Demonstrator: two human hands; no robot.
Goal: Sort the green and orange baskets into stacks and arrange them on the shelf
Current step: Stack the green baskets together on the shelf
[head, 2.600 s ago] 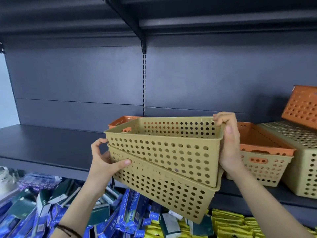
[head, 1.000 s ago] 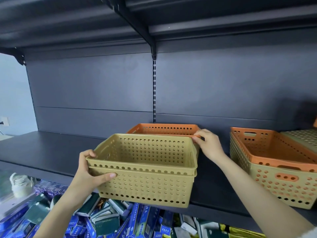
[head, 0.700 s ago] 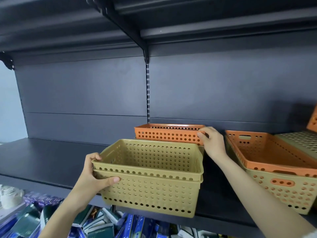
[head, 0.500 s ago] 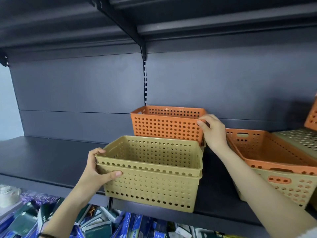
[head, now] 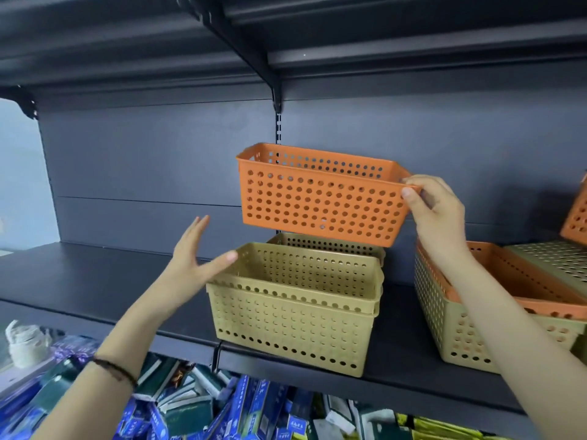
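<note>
My right hand (head: 436, 217) grips the right rim of an orange perforated basket (head: 320, 201) and holds it in the air above the shelf. Below it a stack of two olive-green baskets (head: 292, 315) stands at the front edge of the dark shelf (head: 95, 281). Another green basket (head: 330, 244) shows just behind that stack. My left hand (head: 193, 258) hovers with straight fingers to the left of the stack, its thumb near the top rim, holding nothing.
To the right stands a green basket (head: 451, 331) with an orange basket (head: 521, 277) nested inside, beside an upturned green one (head: 556, 258) and another orange basket (head: 576, 217). An upper shelf (head: 349, 42) hangs overhead. Boxed goods (head: 222, 408) fill the bin below.
My right hand has lifted the orange basket up from behind the green stack. My left hand has let go of the stack's left rim and now hovers with fingers spread.
</note>
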